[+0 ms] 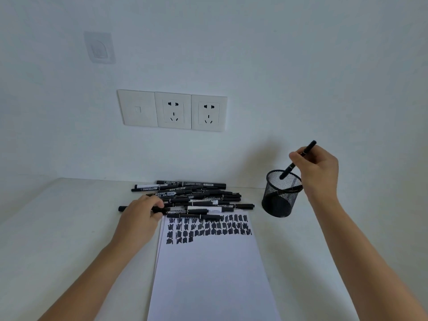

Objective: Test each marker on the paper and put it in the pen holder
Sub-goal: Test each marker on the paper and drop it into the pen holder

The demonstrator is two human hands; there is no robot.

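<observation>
Head: right hand (319, 170) pinches marker (309, 147) above pen holder (280, 200); left hand (141, 214) seemingly grips second marker (122, 208), labels unreadable.

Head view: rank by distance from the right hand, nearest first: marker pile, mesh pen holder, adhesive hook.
1. Mesh pen holder, just below-left of the right hand.
2. Marker pile, farther left on the table.
3. Adhesive hook, high on the wall, far left.

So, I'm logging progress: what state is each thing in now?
Black wire-mesh pen holder: upright.
Black marker: tilted, lower end in holder's mouth.
Right hand: grips that marker.
Left hand: grips another marker.
Pile of black markers: lying flat.
White paper sheet: top scribbled black.
</observation>
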